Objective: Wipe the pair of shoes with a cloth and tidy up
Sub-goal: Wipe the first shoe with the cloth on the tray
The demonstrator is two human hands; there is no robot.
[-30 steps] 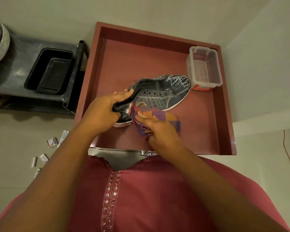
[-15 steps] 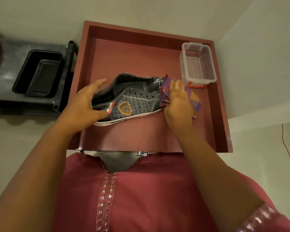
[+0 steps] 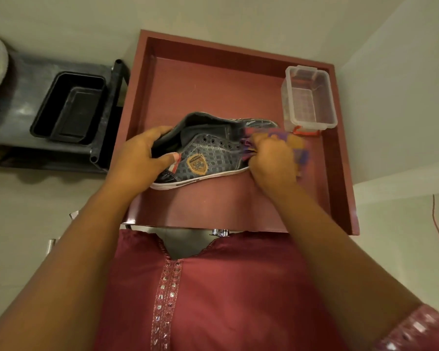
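Shoe lies on its side in the red tray; left hand fingers clamp its heel collar, right hand fingers bunch the cloth against its toe, near a clear box.

A: Where is there room on the red walled surface?

B: The far half lies bare behind the dark grey checked sneaker, and a bare strip runs along the near edge. The raised red rim closes it in at the left, far and right sides.

A: And what blocks the way?

B: The sneaker lies across the middle, with the left hand at its heel and the right hand with the purple and orange cloth at its toe. The clear plastic box fills the far right corner, just beside the cloth
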